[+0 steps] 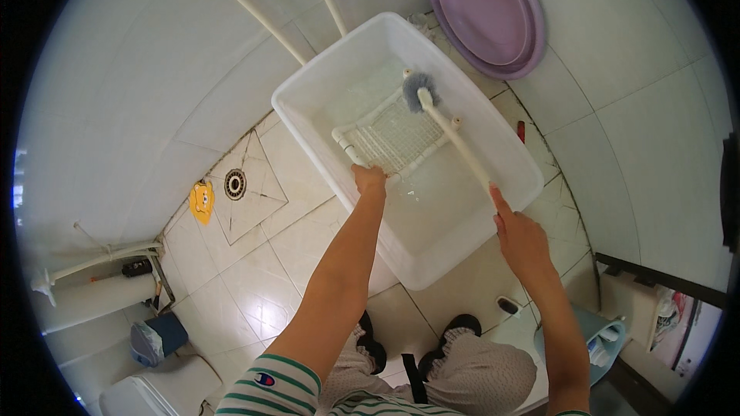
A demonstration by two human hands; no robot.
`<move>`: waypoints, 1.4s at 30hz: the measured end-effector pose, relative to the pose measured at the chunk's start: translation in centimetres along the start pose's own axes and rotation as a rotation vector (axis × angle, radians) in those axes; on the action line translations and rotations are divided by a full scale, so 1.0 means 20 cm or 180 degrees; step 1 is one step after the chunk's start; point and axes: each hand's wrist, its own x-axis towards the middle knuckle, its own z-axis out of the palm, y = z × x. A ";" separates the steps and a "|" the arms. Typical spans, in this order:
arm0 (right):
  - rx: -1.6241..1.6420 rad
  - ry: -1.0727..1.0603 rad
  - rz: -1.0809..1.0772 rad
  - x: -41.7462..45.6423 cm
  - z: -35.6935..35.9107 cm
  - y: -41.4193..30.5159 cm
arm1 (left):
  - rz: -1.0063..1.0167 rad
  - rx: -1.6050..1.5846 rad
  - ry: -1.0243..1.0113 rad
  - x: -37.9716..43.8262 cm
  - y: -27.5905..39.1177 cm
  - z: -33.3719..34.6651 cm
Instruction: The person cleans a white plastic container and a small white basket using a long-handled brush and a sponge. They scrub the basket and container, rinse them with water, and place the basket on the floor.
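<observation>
Before me on the tiled floor stands a large white plastic tub (439,237) with some water in it. A rack of white pipe with a mesh panel (404,133) lies tilted inside. My left hand (369,178) grips the near left corner of this rack. In my right hand (520,234) is the long pale handle of a scrub brush (462,141), my forefinger stretched along it. The brush's round grey bristle head (421,92) rests at the rack's far right side. Whether the bristles touch the mesh is hard to tell.
Against the wall leans a purple oval basin (485,8). A floor drain (235,184) and a yellow bear-shaped item (202,201) are at left. A blue bin (159,338) stands lower left, a light-blue bucket (607,352) lower right. A small brush (509,305) lies near my feet.
</observation>
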 end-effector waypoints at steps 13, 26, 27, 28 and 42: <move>-0.0189 0.0517 -0.0193 0.35 -0.12 -0.11 | -0.0159 -0.0063 -0.0404 -0.06 -0.05 0.07; 0.0012 0.0300 0.0079 0.25 -0.11 -0.05 | -0.0215 -0.0317 -0.0537 -0.05 -0.07 0.09; 0.0035 0.0206 0.0087 0.13 -0.21 -0.01 | -0.0221 -0.0352 -0.0532 -0.06 -0.07 0.09; 0.0107 0.0100 0.0060 0.01 -0.27 0.03 | -0.0223 -0.0361 -0.0470 -0.05 -0.07 0.05; -0.0278 0.0171 -0.0160 -0.09 -0.01 0.09 | 0.0026 -0.0648 -0.0826 -0.10 0.07 0.01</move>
